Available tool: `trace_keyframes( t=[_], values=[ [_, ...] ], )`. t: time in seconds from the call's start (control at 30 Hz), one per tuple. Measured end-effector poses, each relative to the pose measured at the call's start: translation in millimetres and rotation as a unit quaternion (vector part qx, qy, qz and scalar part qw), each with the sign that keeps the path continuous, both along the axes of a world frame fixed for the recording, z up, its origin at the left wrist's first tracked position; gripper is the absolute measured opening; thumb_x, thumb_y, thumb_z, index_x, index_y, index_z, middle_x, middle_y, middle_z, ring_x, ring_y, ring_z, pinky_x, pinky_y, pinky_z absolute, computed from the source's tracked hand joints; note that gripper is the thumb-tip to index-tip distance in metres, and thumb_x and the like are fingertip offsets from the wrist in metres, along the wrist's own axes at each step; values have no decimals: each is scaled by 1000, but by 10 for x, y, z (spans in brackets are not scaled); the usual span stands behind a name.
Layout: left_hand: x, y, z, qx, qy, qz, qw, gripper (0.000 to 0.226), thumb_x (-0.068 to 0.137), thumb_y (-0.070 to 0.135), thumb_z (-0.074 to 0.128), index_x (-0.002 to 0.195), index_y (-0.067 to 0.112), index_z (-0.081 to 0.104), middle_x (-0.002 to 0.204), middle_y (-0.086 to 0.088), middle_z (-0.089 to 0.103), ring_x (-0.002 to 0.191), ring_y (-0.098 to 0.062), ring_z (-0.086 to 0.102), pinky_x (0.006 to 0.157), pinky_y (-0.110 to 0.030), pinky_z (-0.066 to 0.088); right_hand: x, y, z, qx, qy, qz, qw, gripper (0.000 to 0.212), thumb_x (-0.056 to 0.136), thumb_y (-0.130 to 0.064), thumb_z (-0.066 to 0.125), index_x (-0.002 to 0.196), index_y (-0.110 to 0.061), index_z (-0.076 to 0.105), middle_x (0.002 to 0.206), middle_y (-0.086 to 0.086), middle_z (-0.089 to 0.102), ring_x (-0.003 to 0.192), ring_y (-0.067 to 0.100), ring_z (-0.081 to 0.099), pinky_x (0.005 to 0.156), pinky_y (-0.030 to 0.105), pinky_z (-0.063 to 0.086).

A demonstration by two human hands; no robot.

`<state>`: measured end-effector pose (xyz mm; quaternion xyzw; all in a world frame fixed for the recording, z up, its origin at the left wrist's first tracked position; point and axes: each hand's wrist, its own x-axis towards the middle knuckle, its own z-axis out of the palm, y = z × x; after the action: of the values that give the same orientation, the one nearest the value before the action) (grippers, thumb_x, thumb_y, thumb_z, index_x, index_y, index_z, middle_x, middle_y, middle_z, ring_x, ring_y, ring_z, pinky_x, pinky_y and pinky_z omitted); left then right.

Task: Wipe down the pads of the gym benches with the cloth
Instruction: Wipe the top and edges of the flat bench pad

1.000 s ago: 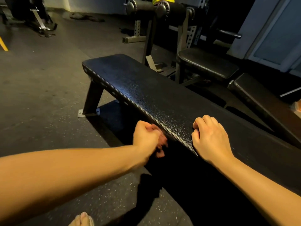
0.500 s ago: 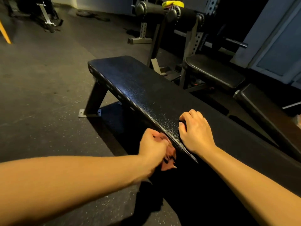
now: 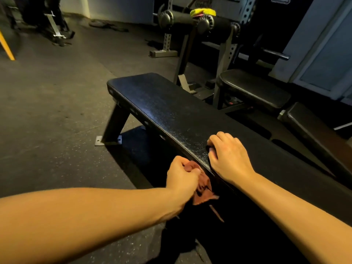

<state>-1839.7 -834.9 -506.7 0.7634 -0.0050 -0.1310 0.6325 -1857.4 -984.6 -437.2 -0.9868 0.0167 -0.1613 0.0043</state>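
Head view. Dim gym room, dark rubber floor (image 3: pixel 57 111) flecked with pale specks from 7 to 11 o'clock. Pale wall panel (image 3: pixel 323 54) at 2 o'clock. Perforated steel uprights (image 3: pixel 167 40) and black roller pads (image 3: pixel 181 17) at 12 o'clock, something yellow (image 3: pixel 203 11) draped on top.

Flat bench pad (image 3: pixel 171 107) running from centre down toward 4 o'clock: long, rectangular with rounded corners, black pebbled vinyl with a stitched seam along the near edge, faint sheen at the far end. Slanted dark metal leg (image 3: pixel 116 124) under that far end, flat foot plate (image 3: pixel 108 141) on the floor. Second seat pad (image 3: pixel 253 88) at 2 o'clock, smoother and rounder, with a sloped pad (image 3: pixel 312 126) just beside it at 3 o'clock.

Cloth (image 3: pixel 203 189) just below centre: small, reddish-brown, crumpled, loose corner hanging down, pressed against the pad's near side edge. Left grip (image 3: pixel 181 176) fisted round the cloth. Right grip (image 3: pixel 228 159) on top of the pad just past the seam, fingers curled under, knuckles touching the vinyl, nothing visible inside. Bare forearms entering from 8 and 4 o'clock.
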Motion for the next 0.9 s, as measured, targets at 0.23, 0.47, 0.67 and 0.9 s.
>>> trace_keyframes(
  t=[0.23,0.47,0.67,0.9],
  values=[
    [1275,473,300,-64,11,219,973,23,82,-12,57,100,-5,68,71,-15,66,49,-18,61,45,-28,50,691,260,-42,53,8,86,995,23,102,-28,51,119,-19,63,115,-2,56,106,20,50,92,38,43],
    [708,254,-45,-40,6,106,994,18,76,8,79,78,22,69,65,11,68,60,2,63,51,-8,41,945,245,-74,73,-15,87,993,17,96,-22,57,109,-17,66,105,-2,58,103,21,54,87,41,46],
    [1777,636,335,-107,21,273,956,19,87,-10,59,96,3,71,84,-14,69,78,-25,63,63,-31,50,1299,466,-55,47,2,126,991,22,99,-22,50,114,-18,65,110,0,57,104,22,51,89,42,45],
    [895,374,71,-41,31,134,990,20,79,5,77,74,22,68,60,17,67,56,6,61,50,-6,41,1602,493,-22,53,16,148,987,23,98,-18,52,115,-16,66,112,2,59,107,24,52,89,43,44]
  ],
)
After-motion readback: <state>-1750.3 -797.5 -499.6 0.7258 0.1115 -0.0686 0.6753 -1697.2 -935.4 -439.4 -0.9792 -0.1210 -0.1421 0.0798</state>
